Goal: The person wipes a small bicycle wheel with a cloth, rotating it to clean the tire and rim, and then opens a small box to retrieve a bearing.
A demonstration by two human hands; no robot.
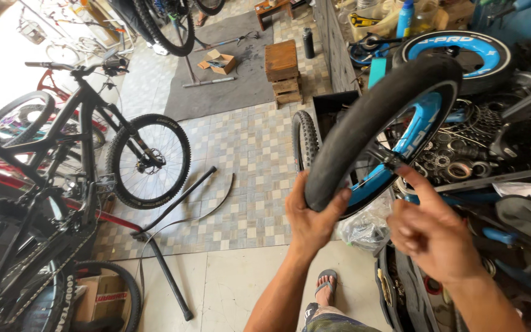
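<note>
Left arm: I reach forward and up from the bottom of the view, forearm bare, wrist bent back.
Left hand (311, 215): my grip is closed on the lower edge of the wheel (383, 132), fingers curled over the black tire (364, 123), thumb along its near side.
Right arm: it comes in from the lower right, raised to about the same height.
Right hand (431, 230): my grip is loose and half open, holding nothing; one fingertip points up to the spokes near the hub, whether it touches I cannot tell.
Wheel: held up in the air, tilted, with a blue rim (416, 132) inside the tire; it stands above my left hand and up-left of my right.
Below: my foot in a sandal (326, 288) on the pale floor.
Left side: a black bike (93, 141) on a stand, well apart from me.
Right side: a heap of bike parts (462, 147) just behind the wheel.
</note>
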